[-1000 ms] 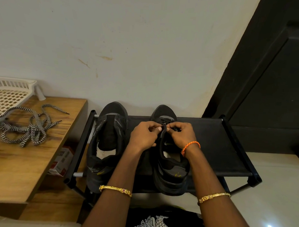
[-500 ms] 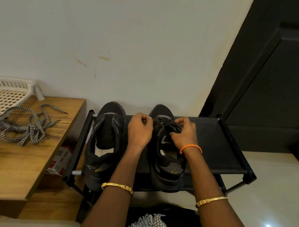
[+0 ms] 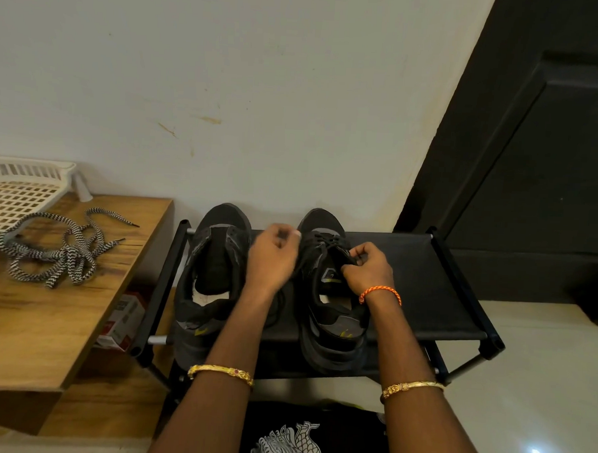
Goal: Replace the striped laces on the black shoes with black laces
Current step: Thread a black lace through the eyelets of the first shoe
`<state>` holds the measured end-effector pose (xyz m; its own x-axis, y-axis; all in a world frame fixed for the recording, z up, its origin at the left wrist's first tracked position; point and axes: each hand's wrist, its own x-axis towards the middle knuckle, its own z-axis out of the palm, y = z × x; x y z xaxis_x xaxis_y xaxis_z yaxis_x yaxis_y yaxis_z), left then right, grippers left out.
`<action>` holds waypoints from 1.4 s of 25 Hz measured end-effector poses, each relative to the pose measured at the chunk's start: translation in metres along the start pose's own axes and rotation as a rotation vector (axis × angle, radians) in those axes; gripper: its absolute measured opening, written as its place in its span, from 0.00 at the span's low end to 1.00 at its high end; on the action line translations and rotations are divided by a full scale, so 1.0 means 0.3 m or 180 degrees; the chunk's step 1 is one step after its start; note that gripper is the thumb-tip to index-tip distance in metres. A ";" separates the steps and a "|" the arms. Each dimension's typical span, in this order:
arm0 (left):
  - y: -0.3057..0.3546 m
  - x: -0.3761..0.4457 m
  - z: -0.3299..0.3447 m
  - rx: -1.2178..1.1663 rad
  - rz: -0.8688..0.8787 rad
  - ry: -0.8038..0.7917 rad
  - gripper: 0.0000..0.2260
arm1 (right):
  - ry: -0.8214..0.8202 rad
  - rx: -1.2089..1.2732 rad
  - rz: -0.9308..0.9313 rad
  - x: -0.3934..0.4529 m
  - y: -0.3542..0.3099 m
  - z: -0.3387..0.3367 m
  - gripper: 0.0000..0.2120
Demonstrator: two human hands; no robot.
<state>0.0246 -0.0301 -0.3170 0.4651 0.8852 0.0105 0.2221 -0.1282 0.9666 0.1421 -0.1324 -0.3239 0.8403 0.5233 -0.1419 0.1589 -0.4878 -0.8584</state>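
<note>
Two black shoes side by side on rack. Right hand pinching black lace at right shoe. Left hand curled, blurred; hold indeterminate. Striped laces heaped on table.

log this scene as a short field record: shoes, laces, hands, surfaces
shoes: two black fabric sneakers, left shoe and right shoe, on black metal shoe rack
removed laces: black-and-white striped laces piled on wooden table
new lace: black lace in right shoe's front eyelets
left hand: curled above the shoes, grip unclear
right hand: pinching right shoe's lace area
other: white plastic basket
</note>
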 end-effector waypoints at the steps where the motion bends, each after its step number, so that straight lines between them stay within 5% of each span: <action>1: -0.009 -0.010 0.031 0.0419 0.0110 -0.0236 0.05 | 0.0005 0.0002 -0.0005 0.001 0.001 0.002 0.10; 7: -0.001 -0.009 0.102 0.0712 0.0154 0.0133 0.04 | 0.0028 -0.0043 -0.0050 0.010 0.006 0.010 0.10; 12: 0.048 -0.018 0.079 -0.0594 -0.0309 0.0080 0.07 | 0.0050 -0.0030 -0.0066 0.015 0.014 0.007 0.12; 18: 0.159 -0.008 0.016 -0.2145 0.0443 0.0263 0.05 | -0.0028 -0.0015 -0.0060 0.017 0.012 0.005 0.12; 20: 0.148 -0.007 0.008 -0.1781 0.0264 0.0163 0.06 | -0.0018 -0.0028 -0.0062 0.015 0.010 0.005 0.11; 25: 0.027 0.000 0.055 0.1314 0.0051 -0.0465 0.07 | 0.0031 -0.0057 -0.0098 0.013 0.008 0.006 0.09; 35: 0.120 0.004 0.047 -0.0276 0.0029 -0.0152 0.03 | -0.0030 -0.0166 -0.0102 0.021 0.006 0.005 0.11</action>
<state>0.0453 -0.0400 -0.2857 0.5075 0.8616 0.0092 0.1436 -0.0951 0.9851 0.1470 -0.1289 -0.3271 0.8295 0.5456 -0.1197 0.2125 -0.5064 -0.8357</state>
